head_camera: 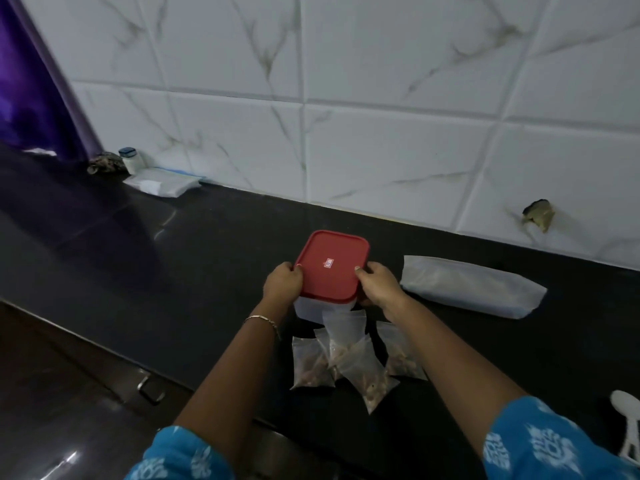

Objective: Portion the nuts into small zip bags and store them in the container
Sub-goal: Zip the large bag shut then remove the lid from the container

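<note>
Container (pixel 313 308): translucent, square, upright, red lid (pixel 331 265) on top. Zip bags (pixel 346 358): several, clear, nuts inside, overlapping heap at container's 6 o'clock, one touching its base. Large whitish pouch (pixel 471 285): lying flat at 3 o'clock.

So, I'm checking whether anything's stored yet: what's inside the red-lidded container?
The red lid covers the container, gripped by the left hand and right hand, so its inside is hidden. Several filled zip bags lie on the counter before it.
</note>
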{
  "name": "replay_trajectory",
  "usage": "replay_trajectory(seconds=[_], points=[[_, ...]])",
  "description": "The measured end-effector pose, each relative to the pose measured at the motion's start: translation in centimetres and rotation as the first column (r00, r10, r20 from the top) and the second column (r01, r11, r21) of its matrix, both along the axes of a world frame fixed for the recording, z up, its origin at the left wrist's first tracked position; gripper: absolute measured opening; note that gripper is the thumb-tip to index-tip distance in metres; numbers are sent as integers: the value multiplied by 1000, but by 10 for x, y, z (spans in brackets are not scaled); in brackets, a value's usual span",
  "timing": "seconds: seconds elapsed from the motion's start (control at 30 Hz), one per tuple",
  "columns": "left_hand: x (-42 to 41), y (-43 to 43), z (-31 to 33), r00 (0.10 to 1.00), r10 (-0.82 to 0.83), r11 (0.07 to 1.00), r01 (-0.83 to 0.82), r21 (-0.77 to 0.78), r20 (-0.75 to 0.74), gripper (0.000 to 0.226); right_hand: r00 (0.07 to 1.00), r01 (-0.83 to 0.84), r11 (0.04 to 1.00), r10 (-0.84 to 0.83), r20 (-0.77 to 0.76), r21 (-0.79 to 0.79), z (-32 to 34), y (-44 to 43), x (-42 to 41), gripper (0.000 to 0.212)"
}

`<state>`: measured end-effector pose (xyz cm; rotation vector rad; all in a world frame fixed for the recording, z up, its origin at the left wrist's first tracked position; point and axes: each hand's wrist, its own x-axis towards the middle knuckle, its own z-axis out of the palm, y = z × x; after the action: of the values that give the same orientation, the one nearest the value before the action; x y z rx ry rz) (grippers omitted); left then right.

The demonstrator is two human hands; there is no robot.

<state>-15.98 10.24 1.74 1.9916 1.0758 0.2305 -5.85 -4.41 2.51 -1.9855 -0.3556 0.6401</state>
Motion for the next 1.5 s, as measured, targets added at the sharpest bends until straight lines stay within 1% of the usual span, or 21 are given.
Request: replay_trajectory(seconds=[0.1,0.2,0.3,0.4,0.47,0.6,0.73,0.83,0.9,1.0,1.13,1.2,1.3,1.37,1.4,1.43,1.47,1.5], points=[[1,-5,6,998,38,999,-39,37,49,37,999,-6,998,4,33,60,5,-2,2,39],[2,-10,16,986,102,990,-113,83,132,37,998,-35,988,25,62,153,15,-6,1,45],[8,-15,33,971,110,985,-136,110,214,36,997,-26,976,11,72,217,26,-11,4,51],[20,-22,53,947,86,984,-129,121,309,35,991,22,957,-58,117,291,39,-22,11,54],[32,-30,67,932,43,988,-94,124,359,35,983,74,930,-129,134,360,48,-34,16,53],[58,-57,82,919,-71,992,23,127,388,38,947,205,862,-295,130,464,63,-73,24,45],[79,-87,79,917,-207,977,177,119,341,38,902,288,853,-394,174,436,63,-126,33,38],[90,-105,71,890,-337,941,328,80,308,37,859,387,826,-485,165,411,56,-162,35,35],[96,-118,65,858,-443,895,442,66,260,35,822,456,784,-552,138,421,50,-185,31,34],[103,-144,55,780,-599,798,601,46,181,31,780,532,733,-619,92,425,35,-223,21,34],[108,-175,40,673,-718,675,735,-55,179,24,745,599,730,-659,106,330,8,-255,6,31],[112,-185,29,657,-734,662,748,-35,172,22,716,632,716,-686,130,296,-6,-264,2,27],[117,-192,13,702,-693,717,694,60,164,21,692,665,705,-706,153,246,-21,-264,-6,27],[117,-192,6,730,-659,750,656,84,183,24,667,692,693,-721,186,205,-25,-261,-9,29],[115,-193,4,732,-646,757,651,55,217,29,657,703,688,-725,206,179,-24,-259,-11,29],[109,-193,6,730,-632,754,657,-12,260,40,655,710,688,-724,218,151,-23,-257,-11,30],[102,-193,8,736,-608,744,659,-109,298,56,657,712,692,-716,233,118,-23,-254,-11,32],[94,-192,8,733,-593,711,671,-212,334,72,660,706,704,-696,281,84,-23,-253,-12,36]])
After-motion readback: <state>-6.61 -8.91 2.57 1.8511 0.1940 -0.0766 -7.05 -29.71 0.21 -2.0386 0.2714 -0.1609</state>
